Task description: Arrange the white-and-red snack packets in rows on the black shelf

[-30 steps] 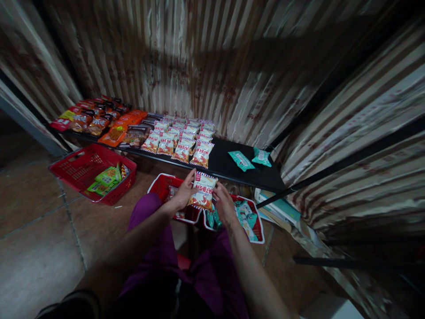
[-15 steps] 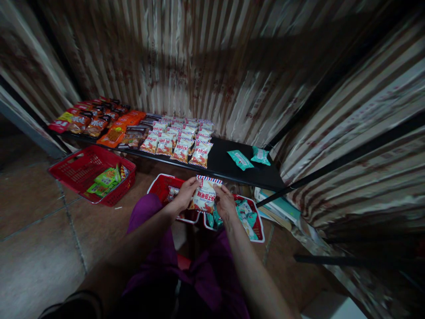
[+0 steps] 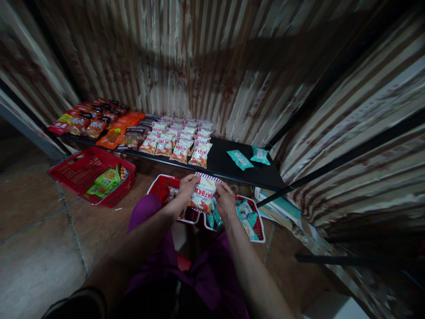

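Note:
Between my hands is a white and orange snack bag (image 3: 203, 195) with a striped top edge. My left hand (image 3: 187, 189) pinches its left side, and my right hand (image 3: 226, 198) grips its right side. The bag is held upright above two red baskets. The left one, a red basket with a white rim (image 3: 158, 182), has similar bags inside, partly behind my left arm. In the right basket (image 3: 261, 230) lie several teal packets (image 3: 247, 217). Rows of matching snack bags (image 3: 182, 149) stand on the black shelf (image 3: 217, 155) just beyond my hands.
Two teal packets (image 3: 240, 160) lie at the shelf's right end. Orange packs (image 3: 116, 133) and brown-red snack bags (image 3: 79, 122) fill its left end. A red basket (image 3: 71, 170) with green packets (image 3: 105, 180) sits on the floor at left. A black metal pole (image 3: 332, 164) slants across the right.
Both hands have lifted the snack bag very slightly toward the shelf and keep their hold on it. Everything else stays in place.

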Action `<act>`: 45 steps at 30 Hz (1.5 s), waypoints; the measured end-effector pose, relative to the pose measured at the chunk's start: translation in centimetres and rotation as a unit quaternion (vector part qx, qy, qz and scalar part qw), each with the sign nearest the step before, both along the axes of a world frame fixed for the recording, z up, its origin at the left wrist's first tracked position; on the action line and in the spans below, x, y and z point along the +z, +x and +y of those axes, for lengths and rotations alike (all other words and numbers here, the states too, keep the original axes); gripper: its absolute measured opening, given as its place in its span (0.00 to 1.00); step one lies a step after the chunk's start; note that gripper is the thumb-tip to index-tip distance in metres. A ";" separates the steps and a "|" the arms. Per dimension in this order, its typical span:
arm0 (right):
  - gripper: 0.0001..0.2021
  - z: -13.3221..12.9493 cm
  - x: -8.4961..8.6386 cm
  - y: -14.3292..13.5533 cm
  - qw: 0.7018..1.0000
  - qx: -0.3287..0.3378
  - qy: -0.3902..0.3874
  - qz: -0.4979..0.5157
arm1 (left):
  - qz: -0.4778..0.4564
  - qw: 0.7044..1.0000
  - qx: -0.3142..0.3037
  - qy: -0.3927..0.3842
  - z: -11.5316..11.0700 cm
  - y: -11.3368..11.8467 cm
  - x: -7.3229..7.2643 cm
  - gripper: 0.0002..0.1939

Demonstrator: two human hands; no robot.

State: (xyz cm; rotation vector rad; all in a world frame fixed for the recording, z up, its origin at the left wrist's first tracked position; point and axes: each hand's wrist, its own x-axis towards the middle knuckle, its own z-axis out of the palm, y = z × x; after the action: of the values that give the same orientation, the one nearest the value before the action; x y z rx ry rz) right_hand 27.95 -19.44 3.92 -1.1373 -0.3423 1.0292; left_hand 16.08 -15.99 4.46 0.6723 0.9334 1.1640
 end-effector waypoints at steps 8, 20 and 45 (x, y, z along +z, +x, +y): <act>0.16 0.2 -0.1 0.6 0.999 -0.024 0.008 -0.020 | -0.001 0.999 -0.045 -0.003 -0.1 -0.4 0.8 0.10; 0.15 0.8 0.7 1.4 0.996 -0.085 -0.014 -0.015 | -0.009 0.985 -0.174 -0.008 -1.5 -1.0 1.4 0.19; 0.11 0.1 0.5 2.1 0.995 -0.090 -0.030 0.020 | -0.019 0.991 -0.135 -0.005 -3.3 -1.8 -1.4 0.18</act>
State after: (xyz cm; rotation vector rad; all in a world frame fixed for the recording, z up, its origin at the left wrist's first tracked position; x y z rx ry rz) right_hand 30.05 -19.35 4.47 -1.1770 -0.1749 0.9057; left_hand 14.26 -19.24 3.03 0.7398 0.7880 0.9278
